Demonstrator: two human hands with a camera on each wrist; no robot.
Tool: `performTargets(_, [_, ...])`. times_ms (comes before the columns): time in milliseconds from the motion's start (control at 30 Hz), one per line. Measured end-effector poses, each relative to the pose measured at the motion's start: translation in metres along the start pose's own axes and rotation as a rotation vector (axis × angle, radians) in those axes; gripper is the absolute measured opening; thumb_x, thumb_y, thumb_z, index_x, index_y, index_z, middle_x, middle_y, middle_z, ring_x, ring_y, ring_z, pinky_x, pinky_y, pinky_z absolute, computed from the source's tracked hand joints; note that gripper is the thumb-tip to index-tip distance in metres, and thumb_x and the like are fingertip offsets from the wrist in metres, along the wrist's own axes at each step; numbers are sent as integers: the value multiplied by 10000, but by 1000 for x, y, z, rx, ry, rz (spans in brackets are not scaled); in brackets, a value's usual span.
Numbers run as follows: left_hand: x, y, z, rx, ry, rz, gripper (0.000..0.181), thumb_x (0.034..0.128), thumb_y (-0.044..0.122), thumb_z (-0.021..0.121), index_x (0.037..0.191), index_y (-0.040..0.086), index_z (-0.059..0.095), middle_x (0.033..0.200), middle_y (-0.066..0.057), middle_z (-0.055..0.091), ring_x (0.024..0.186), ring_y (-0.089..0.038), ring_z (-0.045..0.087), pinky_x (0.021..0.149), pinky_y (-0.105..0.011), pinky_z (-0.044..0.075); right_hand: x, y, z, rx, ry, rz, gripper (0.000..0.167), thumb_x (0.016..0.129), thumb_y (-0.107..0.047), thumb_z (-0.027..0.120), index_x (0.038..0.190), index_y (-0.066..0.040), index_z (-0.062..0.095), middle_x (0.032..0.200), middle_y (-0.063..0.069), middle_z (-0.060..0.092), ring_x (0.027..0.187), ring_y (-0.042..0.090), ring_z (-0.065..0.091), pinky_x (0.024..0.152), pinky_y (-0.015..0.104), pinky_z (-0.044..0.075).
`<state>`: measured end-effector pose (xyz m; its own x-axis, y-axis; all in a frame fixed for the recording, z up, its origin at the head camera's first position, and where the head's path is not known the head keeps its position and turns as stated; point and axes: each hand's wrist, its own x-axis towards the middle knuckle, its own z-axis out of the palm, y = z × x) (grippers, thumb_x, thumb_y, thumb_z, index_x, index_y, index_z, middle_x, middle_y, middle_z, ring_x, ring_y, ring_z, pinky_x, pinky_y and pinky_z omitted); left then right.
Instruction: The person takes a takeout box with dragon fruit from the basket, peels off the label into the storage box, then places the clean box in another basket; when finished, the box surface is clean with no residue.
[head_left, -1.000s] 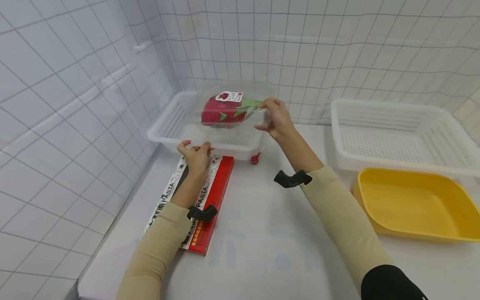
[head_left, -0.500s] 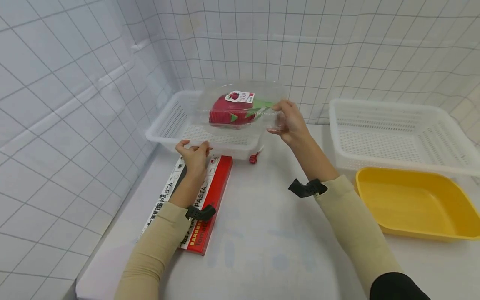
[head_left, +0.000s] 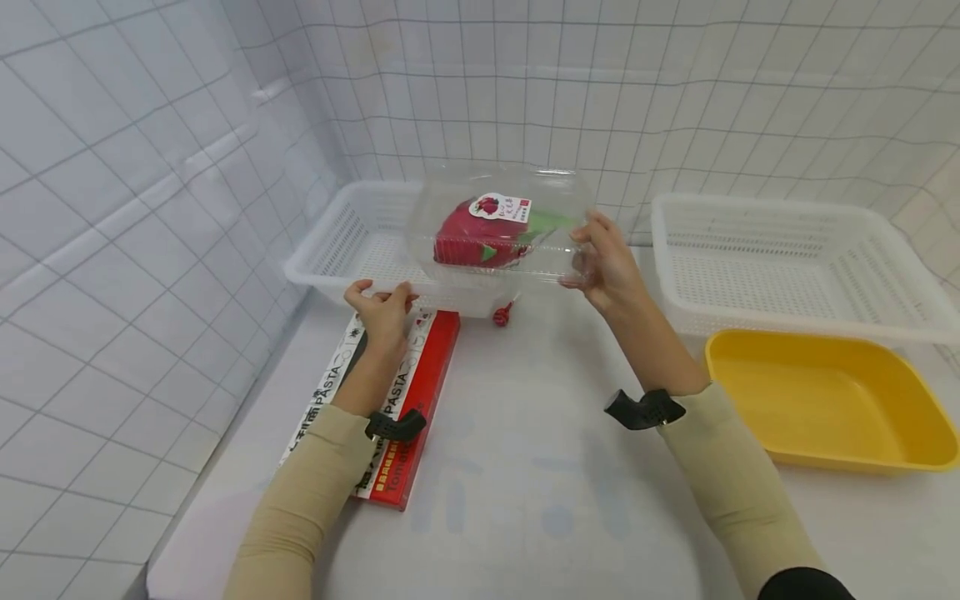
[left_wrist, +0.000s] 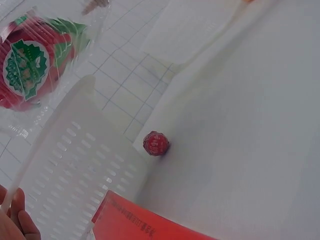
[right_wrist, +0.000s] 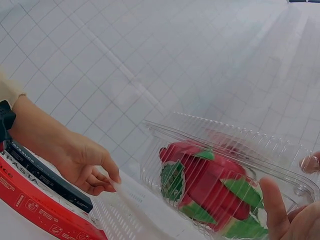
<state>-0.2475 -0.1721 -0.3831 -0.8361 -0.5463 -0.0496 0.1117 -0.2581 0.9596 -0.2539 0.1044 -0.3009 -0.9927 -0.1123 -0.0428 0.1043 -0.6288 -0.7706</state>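
In the head view the right hand (head_left: 611, 267) pinches the right end of a clear plastic box (head_left: 558, 250) with a red and green dragon fruit (head_left: 476, 237) inside. The box is held in the air over the right part of a white basket (head_left: 330, 271). The left hand (head_left: 382, 317) grips that basket's front rim; in the left wrist view its fingers curl at the rim (left_wrist: 30, 165). From the right wrist view, the box (right_wrist: 225, 175) hangs beside the basket, tilted, with its lid on.
Two pasta boxes (head_left: 427, 367) lie under the left forearm. A red lollipop (head_left: 502, 315) is by the basket's front right corner. Another white basket (head_left: 795, 321) and a yellow tray (head_left: 825, 400) stand at the right. Gridded white walls rise behind and at the left.
The right hand has carried the clear box to the right and slightly toward the front, off the middle of the basket. The left hand has stayed at the rim.
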Motion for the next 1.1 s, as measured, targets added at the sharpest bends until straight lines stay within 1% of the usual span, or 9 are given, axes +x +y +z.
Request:
performTargets(133, [0,0,-2,32,-1,-20,510,932,80,630,1227,163,222,855,-60,526,675,-141,581,744,-235,479,-10,-3,-6,4,7,11,486,875,36,448,1296,-171,323,862,6,447,437,63,316,376,258,442])
performTargets(300, [1,1,-3,49,0,-31,521,934,110,633,1249,170,222,870,-66,520,715,-166,579,750,-230,478,-23,-9,-12,-2,-24,10,458,910,23,430,1309,-173,319,909,24,464,464,73,320,389,239,405])
performTargets(433, [0,1,-4,47,-6,-23,515,936,106,626,1243,177,219,884,-74,521,718,-176,579,748,-235,473,-33,-13,-18,-10,-51,10,417,942,7,394,1320,-158,334,1072,83,480,485,89,332,404,216,425])
performTargets(533, [-1,1,-4,39,-8,-15,508,933,92,627,1226,176,220,852,-60,517,700,-169,591,738,-236,477,-41,-15,-23,-5,-71,8,420,958,0,369,1354,-135,327,1222,135,433,485,96,332,416,205,444])
performTargets(667, [0,2,-3,36,-1,-5,507,925,75,635,1214,170,229,819,-50,512,692,-177,598,714,-229,478,-51,-17,-30,11,-90,-1,463,958,-1,369,1395,-127,282,1231,138,413,471,93,332,427,205,470])
performTargets(700, [0,2,-3,37,0,-2,511,923,73,636,1218,166,230,816,-51,512,698,-191,598,707,-227,479,-54,-17,-32,16,-92,-3,469,955,1,368,1398,-124,277,1214,132,424,472,94,336,427,205,472])
performTargets(800, [0,3,-3,41,-1,-2,524,919,71,638,1242,145,232,812,-53,511,715,-225,596,696,-227,476,-61,-18,-37,28,-94,-7,468,956,0,360,1399,-134,290,979,64,507,469,94,339,420,199,464])
performTargets(933, [0,3,-4,43,-8,-12,532,921,74,639,1251,146,228,820,-55,512,737,-248,592,710,-232,480,-69,-19,-45,85,-128,0,395,965,-5,326,1340,-129,328,659,5,427,457,102,308,405,188,441])
performTargets(1100, [1,2,-5,36,-14,-11,520,919,62,636,1232,148,230,808,-56,505,702,-204,600,727,-239,485,-80,-23,-52,125,-151,11,345,955,-12,347,1283,-119,360,628,11,422,457,104,303,428,223,494])
